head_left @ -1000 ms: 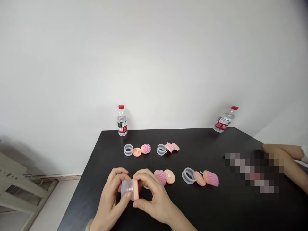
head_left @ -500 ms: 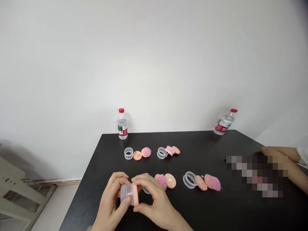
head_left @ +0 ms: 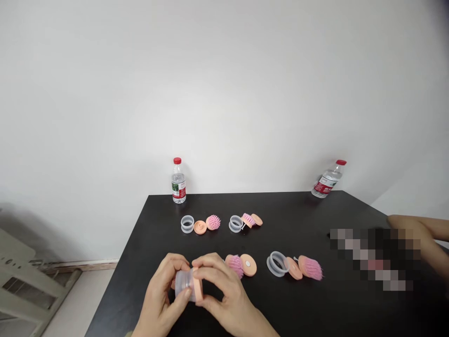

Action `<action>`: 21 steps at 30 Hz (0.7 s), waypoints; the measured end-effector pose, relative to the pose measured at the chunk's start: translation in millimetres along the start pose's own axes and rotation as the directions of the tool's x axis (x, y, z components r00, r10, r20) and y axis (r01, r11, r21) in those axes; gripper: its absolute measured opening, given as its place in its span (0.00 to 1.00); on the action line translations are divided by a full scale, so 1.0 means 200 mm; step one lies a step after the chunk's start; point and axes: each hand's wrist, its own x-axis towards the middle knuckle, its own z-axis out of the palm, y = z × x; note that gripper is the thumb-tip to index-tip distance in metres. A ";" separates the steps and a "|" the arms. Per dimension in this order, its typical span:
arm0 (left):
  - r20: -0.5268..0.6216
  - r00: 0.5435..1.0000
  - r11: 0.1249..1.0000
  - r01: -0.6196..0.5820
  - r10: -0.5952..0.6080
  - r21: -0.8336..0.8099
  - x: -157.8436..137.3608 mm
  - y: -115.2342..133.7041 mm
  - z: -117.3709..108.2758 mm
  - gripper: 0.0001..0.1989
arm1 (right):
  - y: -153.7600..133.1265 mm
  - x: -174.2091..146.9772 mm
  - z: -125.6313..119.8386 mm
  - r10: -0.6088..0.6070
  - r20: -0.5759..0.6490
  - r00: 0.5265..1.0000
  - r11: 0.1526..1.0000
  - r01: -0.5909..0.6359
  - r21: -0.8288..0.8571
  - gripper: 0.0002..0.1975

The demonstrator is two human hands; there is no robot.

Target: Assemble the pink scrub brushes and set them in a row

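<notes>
On the table, brushes, discs and rings lie before two bottles.

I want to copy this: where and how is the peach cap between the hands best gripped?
Probably by opposite points of its rim, coming from the right, as the right hand does. The peach cap stands on edge, its left face against the clear ring in the left hand, so the right side looks easiest to reach.

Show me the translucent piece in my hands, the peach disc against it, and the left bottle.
Translucent piece (head_left: 182, 281): head view, on side wall.
Peach disc (head_left: 198, 286): head view, on edge.
Left bottle (head_left: 178, 189): head view, on label.
</notes>
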 end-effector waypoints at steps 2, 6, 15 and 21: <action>-0.006 1.000 1.000 0.002 -0.002 -0.018 0.00 0.00 0.00 0.09 | 0.00 0.00 0.00 -0.033 0.003 0.999 0.999 0.033 -0.010 0.24; -0.011 0.999 0.998 0.034 -0.035 -0.044 -0.01 -0.02 0.00 0.14 | 0.00 0.00 0.01 -0.084 0.008 0.996 0.995 0.084 -0.053 0.22; 0.018 0.997 0.997 0.071 -0.071 -0.032 0.00 -0.02 0.00 0.24 | -0.02 0.01 -0.03 -0.131 0.065 0.989 0.991 0.133 -0.031 0.23; -0.038 0.999 0.998 0.002 -0.005 -0.063 -0.01 -0.02 -0.01 0.23 | -0.02 0.02 -0.01 -0.141 0.020 0.990 0.989 0.142 -0.038 0.15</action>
